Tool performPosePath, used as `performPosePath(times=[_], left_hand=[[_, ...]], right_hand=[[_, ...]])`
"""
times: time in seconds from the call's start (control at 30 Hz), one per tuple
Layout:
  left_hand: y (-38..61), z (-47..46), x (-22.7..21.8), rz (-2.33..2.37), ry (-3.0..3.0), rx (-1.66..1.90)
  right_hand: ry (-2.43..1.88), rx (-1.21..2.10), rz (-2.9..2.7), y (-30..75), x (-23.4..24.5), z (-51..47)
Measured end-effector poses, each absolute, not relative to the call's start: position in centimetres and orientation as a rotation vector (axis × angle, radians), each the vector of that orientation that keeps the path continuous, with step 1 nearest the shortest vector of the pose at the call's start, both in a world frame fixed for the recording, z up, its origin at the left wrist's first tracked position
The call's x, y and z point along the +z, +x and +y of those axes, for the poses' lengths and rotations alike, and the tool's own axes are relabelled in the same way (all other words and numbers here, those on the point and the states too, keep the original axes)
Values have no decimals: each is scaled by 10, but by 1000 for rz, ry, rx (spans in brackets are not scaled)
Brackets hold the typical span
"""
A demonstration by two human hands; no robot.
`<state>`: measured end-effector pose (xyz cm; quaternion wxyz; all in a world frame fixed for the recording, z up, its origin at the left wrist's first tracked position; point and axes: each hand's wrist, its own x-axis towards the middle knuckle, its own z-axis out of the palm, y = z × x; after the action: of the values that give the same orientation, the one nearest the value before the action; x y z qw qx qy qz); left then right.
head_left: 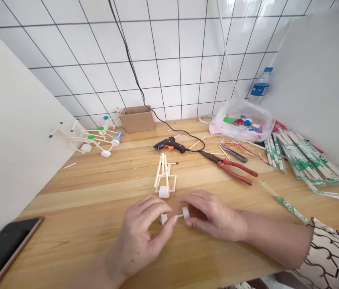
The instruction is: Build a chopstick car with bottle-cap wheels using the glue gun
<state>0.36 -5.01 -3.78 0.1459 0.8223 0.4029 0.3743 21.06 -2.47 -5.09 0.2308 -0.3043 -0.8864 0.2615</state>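
White caps (185, 213) already sat on both ends of a stick (180, 216), the left hand (145, 226) pinching one end, the right hand (214, 214) the other, near the frame (166, 172), which stood apart, seemingly unjoined.

One view, from my head; faces forward and down; left hand (137, 230) and right hand (216, 214) near, tiled wall (165, 48) beyond.

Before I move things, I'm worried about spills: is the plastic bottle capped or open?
Capped: a blue cap sits on top of the plastic bottle.
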Motion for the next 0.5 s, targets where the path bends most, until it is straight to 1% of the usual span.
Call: performPosePath(times=[0.1,0.23,0.3,0.4,0.5], left_hand=[[-3,-47,-21,1313,2162,1249],[-7,-35,10,1583,1876,1174],[-8,-23,20,1632,1736,1099],[-12,-1,19,1674,1574,1078],[-16,20,-1,1624,1456,1020]], right_hand=[[-945,860,-2303,210,-46,-22],[-1186,1000,-2126,204,-34,-7],[-1316,1024,-2091,198,-29,6],[-1485,1025,-2080,188,-25,25],[-1561,1028,-2095,180,-27,40]])
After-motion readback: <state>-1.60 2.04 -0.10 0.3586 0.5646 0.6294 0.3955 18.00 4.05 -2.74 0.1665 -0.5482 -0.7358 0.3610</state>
